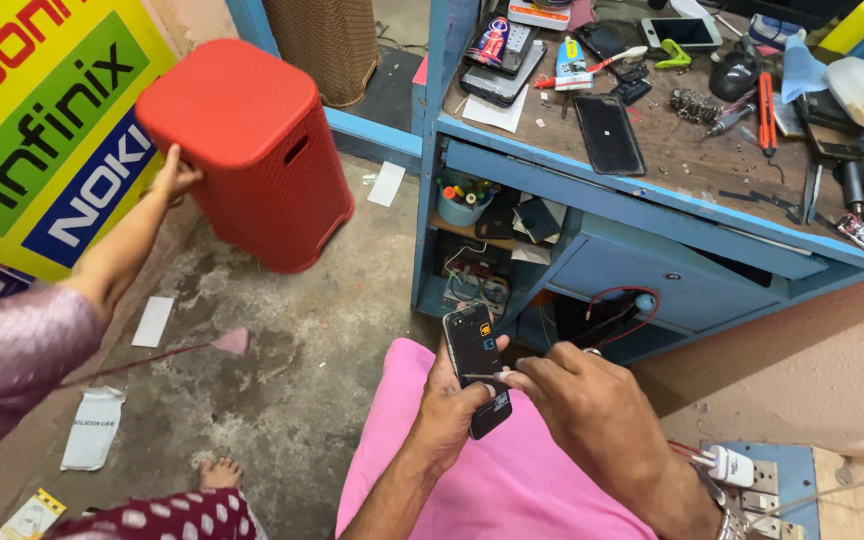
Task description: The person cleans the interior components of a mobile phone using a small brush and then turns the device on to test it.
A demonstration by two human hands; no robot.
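The left hand (449, 412) gripped a black phone (476, 366) above the pink lap, back side up, so the right hand (586, 408) could pinch a thin screwdriver (482, 377) against it; nearby another person's hand (174, 176) touched a red stool (250, 148)

Your left hand (452, 410) holds a black phone (476, 368) with small orange and blue patches near its top. Your lap is covered in plain pink cloth (472, 480). Ahead, your surface (672, 150) has a worn brown top on a blue frame. To your left, a red bin (252, 140) has a fine woven texture; the other person's sleeve (7, 350) is pale purple, their lower cloth (162, 518) maroon with white dots. The floor (282, 370) is mottled grey.
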